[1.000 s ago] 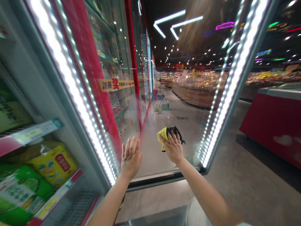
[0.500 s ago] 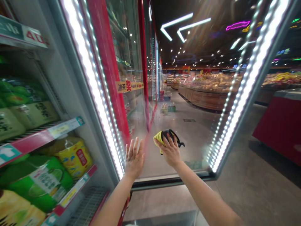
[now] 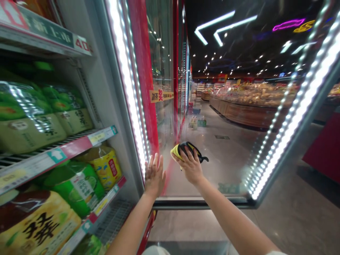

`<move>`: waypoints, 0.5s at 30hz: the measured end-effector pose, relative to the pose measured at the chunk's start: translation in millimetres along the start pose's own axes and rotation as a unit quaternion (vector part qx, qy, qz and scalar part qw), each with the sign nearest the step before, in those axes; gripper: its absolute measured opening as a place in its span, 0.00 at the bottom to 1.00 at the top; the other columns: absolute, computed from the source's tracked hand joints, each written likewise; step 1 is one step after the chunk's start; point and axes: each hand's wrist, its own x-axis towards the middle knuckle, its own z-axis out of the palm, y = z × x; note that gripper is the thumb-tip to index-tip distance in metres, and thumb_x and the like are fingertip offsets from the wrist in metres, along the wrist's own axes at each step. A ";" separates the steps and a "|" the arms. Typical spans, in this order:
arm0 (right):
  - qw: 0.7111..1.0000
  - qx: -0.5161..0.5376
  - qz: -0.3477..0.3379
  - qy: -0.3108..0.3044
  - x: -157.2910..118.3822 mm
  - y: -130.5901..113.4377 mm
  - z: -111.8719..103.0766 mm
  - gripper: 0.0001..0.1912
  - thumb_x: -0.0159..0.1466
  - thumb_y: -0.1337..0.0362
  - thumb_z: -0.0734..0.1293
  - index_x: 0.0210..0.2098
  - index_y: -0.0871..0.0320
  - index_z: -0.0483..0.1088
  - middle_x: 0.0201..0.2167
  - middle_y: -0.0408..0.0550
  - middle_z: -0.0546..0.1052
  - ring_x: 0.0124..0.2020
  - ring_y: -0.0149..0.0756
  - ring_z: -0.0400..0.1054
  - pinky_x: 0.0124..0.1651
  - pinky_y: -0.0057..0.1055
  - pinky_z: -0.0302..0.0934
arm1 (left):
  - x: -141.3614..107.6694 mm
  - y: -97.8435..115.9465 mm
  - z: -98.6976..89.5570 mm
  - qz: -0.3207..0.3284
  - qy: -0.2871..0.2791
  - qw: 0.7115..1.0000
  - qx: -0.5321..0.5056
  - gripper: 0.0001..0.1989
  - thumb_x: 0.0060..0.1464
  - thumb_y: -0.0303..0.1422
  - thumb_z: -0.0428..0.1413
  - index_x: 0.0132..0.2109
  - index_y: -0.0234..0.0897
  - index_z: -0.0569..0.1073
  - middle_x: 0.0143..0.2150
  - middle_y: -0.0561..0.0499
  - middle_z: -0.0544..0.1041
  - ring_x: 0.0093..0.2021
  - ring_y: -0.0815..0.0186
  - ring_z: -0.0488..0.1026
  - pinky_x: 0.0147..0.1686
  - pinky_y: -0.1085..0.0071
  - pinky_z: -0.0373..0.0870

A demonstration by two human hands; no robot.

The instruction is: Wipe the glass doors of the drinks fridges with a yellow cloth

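A glass door [image 3: 202, 187] with a dark lower frame and bright LED strips along its sides stands in front of me. My right hand [image 3: 191, 166] presses a yellow and black cloth [image 3: 187, 147] against the pane, fingers spread over it. One dark end of the cloth sticks out to the right. To the left, my left hand [image 3: 155, 175] lies flat with fingers stretched, close to the left LED strip [image 3: 132, 95]. It seems to touch the glass and holds nothing. A hazy smear shows on the pane around both hands.
On the left, cooler shelves [image 3: 71, 148] carry green drink packs [image 3: 29, 117] and a yellow pack [image 3: 107, 168]. Red-framed cooler doors [image 3: 176, 71] run ahead beyond the glass. A wood-sided produce stand [image 3: 239, 109] and a red counter [image 3: 324, 152] are on the right.
My view has turned left, so more shelf shows. The right hand and cloth have slid a little left and up on the glass. The left hand stays flat near the strip.
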 end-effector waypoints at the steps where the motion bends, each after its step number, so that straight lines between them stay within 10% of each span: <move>1: 1.000 -0.001 -0.017 -0.005 -6.5 6.6 -2.9 0.36 0.70 0.65 0.66 0.73 0.35 0.54 0.71 0.43 0.65 0.73 0.48 0.52 0.76 0.56 0.37 | -2.0 -1.7 0.6 -0.003 -0.005 1.000 0.000 0.46 0.64 0.31 0.55 0.77 0.43 0.34 0.79 0.40 0.48 0.78 0.51 0.44 0.76 0.46 0.42; 8: 0.991 -0.017 0.128 0.042 43.9 -3.3 -13.9 0.35 0.70 0.66 0.64 0.73 0.40 0.55 0.73 0.52 0.62 0.74 0.60 0.47 0.72 0.66 0.38 | -15.0 -8.9 -10.9 -0.039 -0.001 0.999 0.016 0.42 0.66 0.30 0.51 0.77 0.42 0.34 0.79 0.39 0.45 0.78 0.51 0.42 0.75 0.47 0.45; 15: 0.997 0.008 -0.076 -0.012 23.3 -19.5 -2.6 0.34 0.70 0.67 0.64 0.72 0.40 0.57 0.71 0.44 0.66 0.72 0.48 0.53 0.75 0.56 0.37 | -23.0 -20.6 -20.2 -0.038 0.013 0.999 0.015 0.40 0.68 0.32 0.50 0.78 0.42 0.36 0.79 0.40 0.47 0.79 0.51 0.39 0.75 0.45 0.43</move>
